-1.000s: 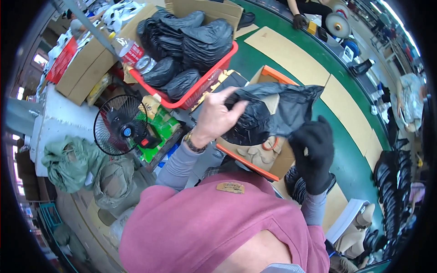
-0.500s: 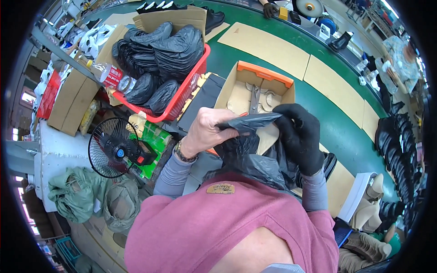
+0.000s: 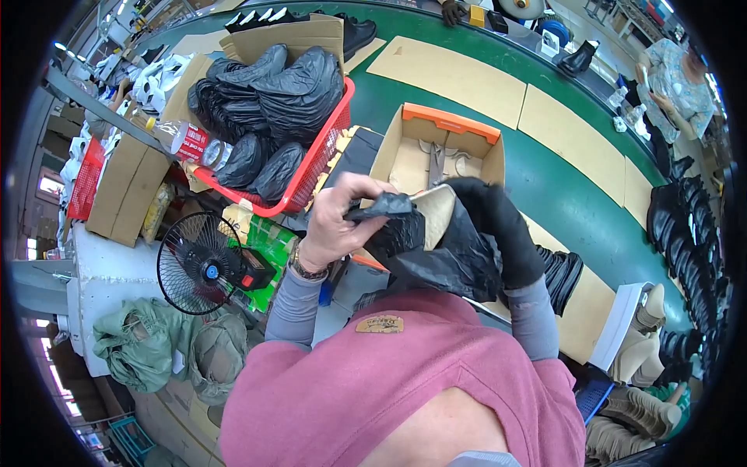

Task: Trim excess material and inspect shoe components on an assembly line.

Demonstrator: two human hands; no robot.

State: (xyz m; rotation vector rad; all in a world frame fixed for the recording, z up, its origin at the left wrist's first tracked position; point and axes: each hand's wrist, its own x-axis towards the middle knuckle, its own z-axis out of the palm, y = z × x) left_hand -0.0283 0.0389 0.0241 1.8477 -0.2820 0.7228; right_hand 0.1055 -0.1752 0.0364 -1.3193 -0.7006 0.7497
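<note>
The bare left hand (image 3: 338,222) pinches black plastic film (image 3: 455,261) between thumb and fingers. The film lies between the hands, close to the chest, around a beige sole-shaped piece (image 3: 434,212). The black-gloved right hand (image 3: 502,222) curls at its right side; hidden fingertips leave its grip unclear. Just beyond, an orange-edged cardboard box (image 3: 451,123) sits on the green table (image 3: 564,212).

Thin, crinkled and faintly glossy on the black plastic-looking film (image 3: 459,265); smooth and matt on the curved cream piece (image 3: 437,214). Clear and shiny on the red-labelled plastic bottle (image 3: 191,143). Smooth on the red perforated plastic basket (image 3: 320,152); dull on the tan cardboard box (image 3: 400,146).
</note>
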